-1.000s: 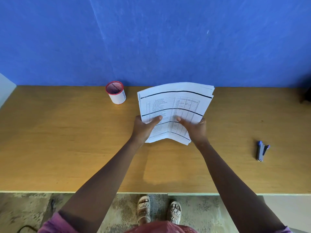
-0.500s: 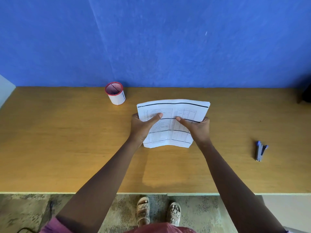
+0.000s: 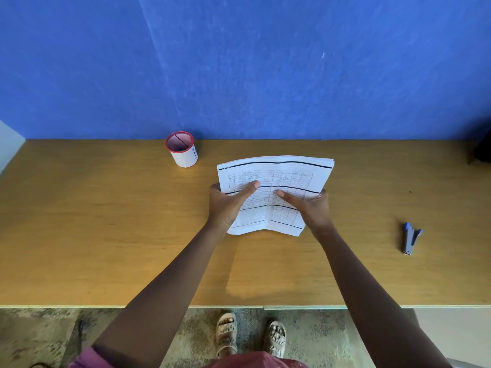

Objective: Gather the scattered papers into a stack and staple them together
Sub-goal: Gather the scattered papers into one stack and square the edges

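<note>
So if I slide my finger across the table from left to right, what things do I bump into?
Red-rimmed pen cup → left hand → stack of papers → right hand → blue stapler.

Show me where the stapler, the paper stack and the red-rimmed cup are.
stapler (image 3: 410,239): head view, on the middle of its grey body.
paper stack (image 3: 287,176): head view, on the printed top sheet.
red-rimmed cup (image 3: 184,158): head view, on its white side wall.
</note>
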Demonstrator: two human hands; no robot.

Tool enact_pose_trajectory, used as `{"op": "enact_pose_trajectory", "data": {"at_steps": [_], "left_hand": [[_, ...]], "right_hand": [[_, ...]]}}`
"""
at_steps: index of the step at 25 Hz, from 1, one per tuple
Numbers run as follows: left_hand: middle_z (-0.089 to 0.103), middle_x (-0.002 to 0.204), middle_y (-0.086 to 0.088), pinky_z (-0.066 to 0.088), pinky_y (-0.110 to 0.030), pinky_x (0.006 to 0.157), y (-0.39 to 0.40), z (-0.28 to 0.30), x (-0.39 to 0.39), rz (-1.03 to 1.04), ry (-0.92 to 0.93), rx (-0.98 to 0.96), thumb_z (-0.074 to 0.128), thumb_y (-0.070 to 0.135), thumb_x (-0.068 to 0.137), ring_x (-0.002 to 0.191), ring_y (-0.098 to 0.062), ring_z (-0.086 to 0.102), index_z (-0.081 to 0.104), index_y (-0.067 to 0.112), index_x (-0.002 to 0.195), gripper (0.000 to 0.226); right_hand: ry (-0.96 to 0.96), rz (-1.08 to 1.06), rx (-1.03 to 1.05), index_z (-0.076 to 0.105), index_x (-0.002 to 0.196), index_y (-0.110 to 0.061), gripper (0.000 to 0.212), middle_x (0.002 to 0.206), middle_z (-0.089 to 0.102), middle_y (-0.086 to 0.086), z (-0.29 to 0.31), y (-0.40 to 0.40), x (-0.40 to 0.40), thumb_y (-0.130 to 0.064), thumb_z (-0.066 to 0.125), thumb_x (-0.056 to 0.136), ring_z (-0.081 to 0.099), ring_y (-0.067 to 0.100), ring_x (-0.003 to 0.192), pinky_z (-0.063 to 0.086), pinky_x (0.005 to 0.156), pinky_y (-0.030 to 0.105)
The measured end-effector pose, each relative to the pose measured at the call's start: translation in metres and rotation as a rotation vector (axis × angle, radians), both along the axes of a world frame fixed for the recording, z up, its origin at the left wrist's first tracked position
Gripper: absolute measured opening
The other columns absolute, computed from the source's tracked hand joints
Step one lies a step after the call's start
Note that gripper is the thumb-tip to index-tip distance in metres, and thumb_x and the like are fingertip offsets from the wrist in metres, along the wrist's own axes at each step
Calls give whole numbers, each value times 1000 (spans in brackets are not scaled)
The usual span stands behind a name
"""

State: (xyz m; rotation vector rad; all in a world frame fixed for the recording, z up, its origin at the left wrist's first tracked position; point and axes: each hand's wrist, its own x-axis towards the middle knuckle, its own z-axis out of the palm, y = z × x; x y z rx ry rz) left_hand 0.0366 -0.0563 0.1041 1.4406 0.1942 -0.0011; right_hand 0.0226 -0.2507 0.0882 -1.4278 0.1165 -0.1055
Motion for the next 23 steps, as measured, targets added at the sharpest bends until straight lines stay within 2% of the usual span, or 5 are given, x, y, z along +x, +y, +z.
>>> {"op": "enact_pose_trajectory", "data": {"at_steps": [2,5,9,15,23], "left_hand": [[79,90,1,60,-30,75,3,3,2,-5,7,-25,86,15,73,88,-17,75,75,18,88,19],[79,92,-2,60,-34,79,3,3,2,-46,21,-7,87,16,72,88,-19,76,75,15,91,22],[79,93,1,60,-31,81,0,1,1,-83,29,16,87,15,73,90,-15,75,75,17,92,23],[78,96,1,60,-30,80,0,-3,-2,-70,62,16,87,14,73,91,-14,75,75,15,97,26],[78,99,2,59,-33,84,-1,-11,-6,-72,69,13,87,13,72,95,-13,74,75,20,97,28]], "right_hand": [[8,-19,-5,75,105,-3,35,105,78,6,0,-3,1,0,86,71,75,21,99,60,82,31],[26,-60,-1,74,105,-1,39,103,78,8,-4,-7,-2,-1,88,69,76,23,97,61,82,34],[50,-29,8,75,104,-7,39,103,78,4,-6,-5,-5,2,87,68,75,21,98,61,84,34],[77,12,-27,73,110,-2,44,109,77,8,-14,-8,-2,2,87,68,74,23,103,59,90,41],[124,-13,-23,75,104,-10,40,105,78,5,-22,-7,-7,4,87,68,75,18,99,61,85,32]]}}
